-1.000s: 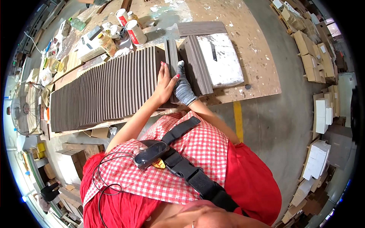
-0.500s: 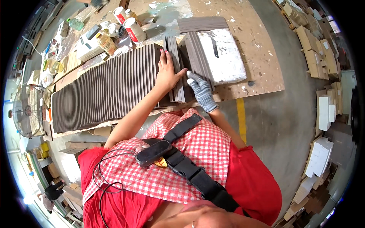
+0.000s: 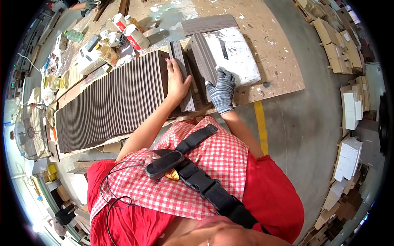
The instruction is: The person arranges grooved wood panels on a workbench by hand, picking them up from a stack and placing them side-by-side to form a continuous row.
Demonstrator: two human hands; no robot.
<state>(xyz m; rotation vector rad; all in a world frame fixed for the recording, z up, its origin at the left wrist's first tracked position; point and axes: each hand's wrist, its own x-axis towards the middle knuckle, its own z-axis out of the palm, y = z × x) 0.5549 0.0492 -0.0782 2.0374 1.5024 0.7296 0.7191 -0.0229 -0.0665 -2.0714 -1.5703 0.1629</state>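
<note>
A long row of dark brown wood-grain boards [image 3: 111, 98] stands on edge along the workbench, pressed side by side. My bare left hand [image 3: 177, 84] lies stretched over its right end, fingers extended and thumb apart, touching the narrow boards [image 3: 187, 98] there. To the right, across a narrow gap, a short leaning stack of similar boards [image 3: 203, 53] rests against a white wrapped bundle [image 3: 234, 57]. My right hand [image 3: 222, 92], in a grey striped glove, grips the near end of this stack, thumb on its left side and fingers at its right. Its palm side is hidden.
A flat dark board [image 3: 209, 24] lies behind the bundle. White-and-red cans [image 3: 136, 37], a bottle [image 3: 107, 54] and clutter stand behind the row. A fan [image 3: 30, 130] is at the left, cartons [image 3: 338, 49] at the right. Another person's hand [image 3: 78, 6] shows at the far edge.
My right hand has moved right, from the gap at the stack's left side onto its near end. My left hand stays on the row's right end. The view has shifted slightly.
</note>
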